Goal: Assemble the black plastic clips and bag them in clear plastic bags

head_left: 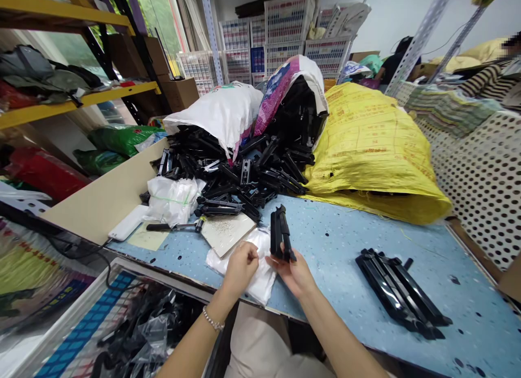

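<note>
My right hand (296, 271) grips a small bundle of long black plastic pieces (280, 234) by the lower end, tilted up above the blue table. Close by on the left, my left hand (242, 264) has its fingers curled together; whatever they may pinch is hidden. Beneath both hands lies a stack of thin white plastic bags (260, 283), next to a pale square tile (226, 231). A hammer (175, 226) with a black handle rests left of the tile. Over to the right, a group of similar glossy black pieces (401, 294) lies side by side.
Loose black pieces (244, 177) spill from white sacks (228, 109) at the back. A yellow woven sack (374, 150) stands back right. Left are a wrapped white bundle (173, 196) and a white power bank-like box (128, 223). Below left, a crate (81, 324) holds black pieces.
</note>
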The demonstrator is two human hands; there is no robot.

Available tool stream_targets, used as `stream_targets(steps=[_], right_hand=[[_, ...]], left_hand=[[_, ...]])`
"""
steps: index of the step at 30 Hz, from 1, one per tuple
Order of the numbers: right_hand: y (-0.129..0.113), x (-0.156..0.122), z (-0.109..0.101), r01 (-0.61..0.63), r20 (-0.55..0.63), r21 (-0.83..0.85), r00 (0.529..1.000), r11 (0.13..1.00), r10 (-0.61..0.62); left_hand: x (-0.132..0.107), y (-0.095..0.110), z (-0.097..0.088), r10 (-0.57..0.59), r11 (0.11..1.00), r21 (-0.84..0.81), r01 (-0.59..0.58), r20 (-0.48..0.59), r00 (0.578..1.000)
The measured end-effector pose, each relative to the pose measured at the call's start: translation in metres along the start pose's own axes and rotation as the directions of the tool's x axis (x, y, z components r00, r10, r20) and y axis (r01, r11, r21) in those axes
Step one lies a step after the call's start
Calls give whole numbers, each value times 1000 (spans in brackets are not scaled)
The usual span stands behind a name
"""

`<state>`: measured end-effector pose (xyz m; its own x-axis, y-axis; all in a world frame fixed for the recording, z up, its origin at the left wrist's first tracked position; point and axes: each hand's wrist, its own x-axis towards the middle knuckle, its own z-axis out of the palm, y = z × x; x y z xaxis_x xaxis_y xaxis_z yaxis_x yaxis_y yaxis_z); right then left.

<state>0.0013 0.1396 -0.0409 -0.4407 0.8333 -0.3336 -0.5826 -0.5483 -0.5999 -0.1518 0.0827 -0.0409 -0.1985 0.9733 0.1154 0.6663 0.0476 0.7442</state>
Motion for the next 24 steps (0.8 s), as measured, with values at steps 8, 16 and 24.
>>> stream_targets(steps=[8, 16, 24], right_hand=[[-11, -62, -45, -349, 30, 32, 937, 937, 348], [22, -58, -58, -559, 189, 86, 822, 825, 538], [16, -67, -7, 151, 130, -573, 987, 806, -92]], left_hand=[[4, -8, -8, 162, 980, 111, -162, 14, 987], [-30, 28, -16, 263, 965, -50, -259, 129, 956], [-75, 78, -21, 366, 927, -38, -373, 307, 879]])
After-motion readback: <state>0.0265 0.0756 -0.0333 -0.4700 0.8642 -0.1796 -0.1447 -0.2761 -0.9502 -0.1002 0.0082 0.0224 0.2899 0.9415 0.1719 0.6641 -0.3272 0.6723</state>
